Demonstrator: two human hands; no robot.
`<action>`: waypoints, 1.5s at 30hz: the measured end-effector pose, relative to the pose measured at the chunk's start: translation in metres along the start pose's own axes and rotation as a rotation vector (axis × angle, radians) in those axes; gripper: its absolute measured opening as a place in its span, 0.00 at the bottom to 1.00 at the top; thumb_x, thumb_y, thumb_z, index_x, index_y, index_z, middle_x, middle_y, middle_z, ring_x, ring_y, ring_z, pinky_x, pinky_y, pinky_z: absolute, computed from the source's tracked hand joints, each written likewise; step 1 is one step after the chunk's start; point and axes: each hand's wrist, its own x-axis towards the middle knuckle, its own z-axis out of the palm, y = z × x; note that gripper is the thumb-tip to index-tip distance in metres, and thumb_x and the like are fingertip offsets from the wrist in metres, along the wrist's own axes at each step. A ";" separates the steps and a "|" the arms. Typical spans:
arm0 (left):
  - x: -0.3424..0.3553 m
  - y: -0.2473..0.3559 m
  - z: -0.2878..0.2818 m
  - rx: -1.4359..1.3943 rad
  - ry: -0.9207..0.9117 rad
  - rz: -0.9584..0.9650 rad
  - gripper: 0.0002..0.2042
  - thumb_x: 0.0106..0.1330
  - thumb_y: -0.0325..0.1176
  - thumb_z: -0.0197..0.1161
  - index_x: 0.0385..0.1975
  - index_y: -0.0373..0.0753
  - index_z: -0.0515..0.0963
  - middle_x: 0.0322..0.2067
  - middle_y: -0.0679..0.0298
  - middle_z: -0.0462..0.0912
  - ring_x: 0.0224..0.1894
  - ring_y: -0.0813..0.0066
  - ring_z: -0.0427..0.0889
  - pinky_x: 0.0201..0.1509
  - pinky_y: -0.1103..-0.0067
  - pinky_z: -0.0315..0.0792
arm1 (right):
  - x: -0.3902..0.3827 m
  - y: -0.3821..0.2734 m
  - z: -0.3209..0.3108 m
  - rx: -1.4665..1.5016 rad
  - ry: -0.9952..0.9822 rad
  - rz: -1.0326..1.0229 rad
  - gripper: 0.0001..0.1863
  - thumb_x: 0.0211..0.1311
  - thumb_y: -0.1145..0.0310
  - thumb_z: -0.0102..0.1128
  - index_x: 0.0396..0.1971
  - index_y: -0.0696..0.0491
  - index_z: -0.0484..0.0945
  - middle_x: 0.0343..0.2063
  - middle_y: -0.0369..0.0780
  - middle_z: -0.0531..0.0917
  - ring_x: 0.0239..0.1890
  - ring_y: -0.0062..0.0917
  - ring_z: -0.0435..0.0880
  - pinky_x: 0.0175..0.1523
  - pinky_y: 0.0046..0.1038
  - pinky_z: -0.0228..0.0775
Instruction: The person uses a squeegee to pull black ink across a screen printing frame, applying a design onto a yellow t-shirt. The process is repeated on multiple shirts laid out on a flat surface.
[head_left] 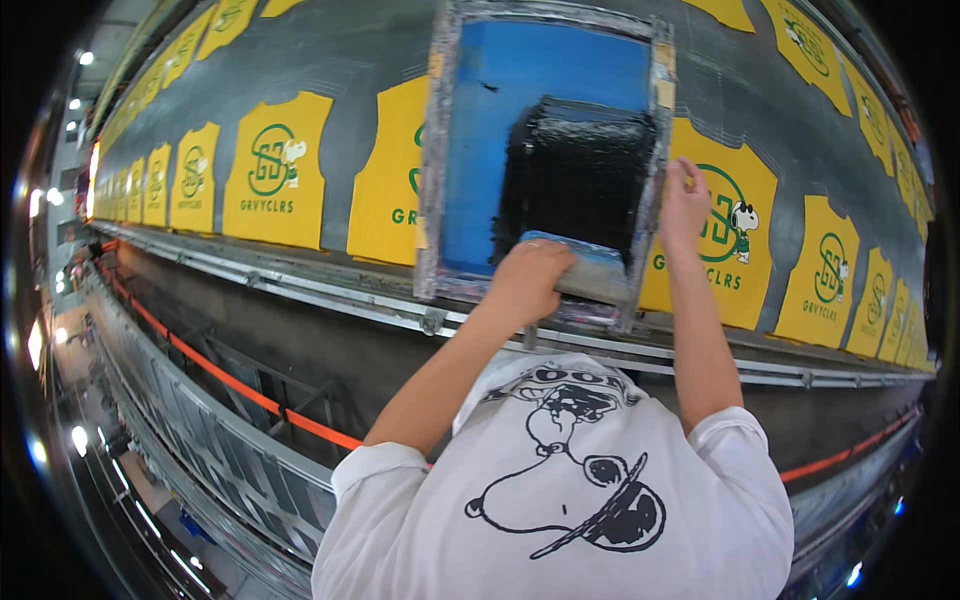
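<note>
A screen printing frame (437,150) with a blue mesh lies over the yellow shirt pieces on the long dark table. Thick black ink (570,180) covers the right and lower part of its mesh. My left hand (532,278) is closed round the left end of a squeegee (595,272), which lies across the lower part of the mesh, below the ink. At the frame's right side, my right hand (684,205) has its fingers bent against the frame's edge. Just under that hand lies a yellow shirt piece (745,190) with a green print and a small cartoon dog.
Several more printed yellow shirt pieces (275,170) run along the table (380,60) to both sides, with another row at the far side. A metal rail (300,284) borders the near edge. Below it run an orange bar (240,385) and grey metal panels (230,450).
</note>
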 end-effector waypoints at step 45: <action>0.168 -0.127 -0.171 0.344 -0.155 -0.097 0.16 0.61 0.44 0.72 0.43 0.42 0.87 0.33 0.51 0.86 0.37 0.50 0.85 0.42 0.63 0.76 | 0.000 -0.066 0.166 -0.810 -0.474 -0.766 0.18 0.53 0.55 0.74 0.36 0.53 0.83 0.35 0.39 0.85 0.47 0.35 0.83 0.55 0.39 0.68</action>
